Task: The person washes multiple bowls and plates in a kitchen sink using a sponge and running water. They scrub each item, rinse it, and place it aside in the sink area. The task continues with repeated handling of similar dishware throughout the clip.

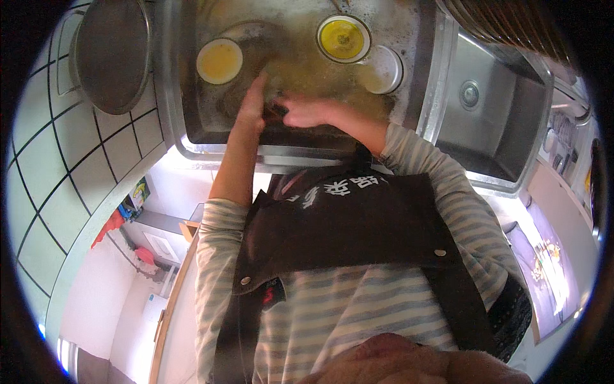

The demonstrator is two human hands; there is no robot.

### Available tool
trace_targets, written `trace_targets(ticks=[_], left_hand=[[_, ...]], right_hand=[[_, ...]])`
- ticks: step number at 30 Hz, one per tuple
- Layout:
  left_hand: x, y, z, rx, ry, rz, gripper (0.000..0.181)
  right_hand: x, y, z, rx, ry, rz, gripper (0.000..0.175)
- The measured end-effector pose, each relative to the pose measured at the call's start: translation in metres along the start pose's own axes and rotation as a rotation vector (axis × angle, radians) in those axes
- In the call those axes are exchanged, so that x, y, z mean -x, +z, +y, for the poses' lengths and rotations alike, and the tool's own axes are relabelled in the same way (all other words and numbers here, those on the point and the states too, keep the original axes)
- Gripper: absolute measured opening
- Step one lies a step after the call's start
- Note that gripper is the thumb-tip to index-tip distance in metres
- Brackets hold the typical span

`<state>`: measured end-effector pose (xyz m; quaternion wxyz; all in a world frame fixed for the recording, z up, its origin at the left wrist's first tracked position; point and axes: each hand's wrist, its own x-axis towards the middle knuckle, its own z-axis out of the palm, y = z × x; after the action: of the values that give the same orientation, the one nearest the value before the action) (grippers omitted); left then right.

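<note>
Both of my hands are low over a stainless steel sink basin (pixel 172 86) of murky water, near its front edge. My left hand (pixel 253 103) reaches in with fingers extended. Close beside it is my right hand (pixel 307 110), its fingers curled at a small dark thing I cannot identify. Whether either hand grips something is blurred. A small bowl (pixel 199 67) of pale orange liquid sits left of my hands. To the right is a white-rimmed bowl (pixel 368 41) with yellow liquid, overlapping a partly submerged white bowl (pixel 391 72).
A second steel basin (pixel 479 139) with a drain strainer (pixel 470 95) adjoins on the right. A dark oval pan or lid (pixel 112 57) stands against the tiled wall (pixel 33 192) at left. Stacked ribbed dishes (pixel 513 24) are at the upper right.
</note>
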<state>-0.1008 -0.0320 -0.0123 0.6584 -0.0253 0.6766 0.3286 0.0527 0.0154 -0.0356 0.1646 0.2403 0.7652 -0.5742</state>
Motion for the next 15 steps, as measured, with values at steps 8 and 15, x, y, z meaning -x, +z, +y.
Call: trace_targets(ticks=[8,15], left_hand=[[0.028,-0.008,-0.006,0.045,0.007,-0.042,0.052],[0.095,0.015,0.025,-0.576,0.431,0.226,0.066]], right_hand=[[0.004,-0.013,-0.011,-0.256,0.102,0.575,0.033],[0.071,0.001,-0.003,0.081,0.098,0.516,0.036]])
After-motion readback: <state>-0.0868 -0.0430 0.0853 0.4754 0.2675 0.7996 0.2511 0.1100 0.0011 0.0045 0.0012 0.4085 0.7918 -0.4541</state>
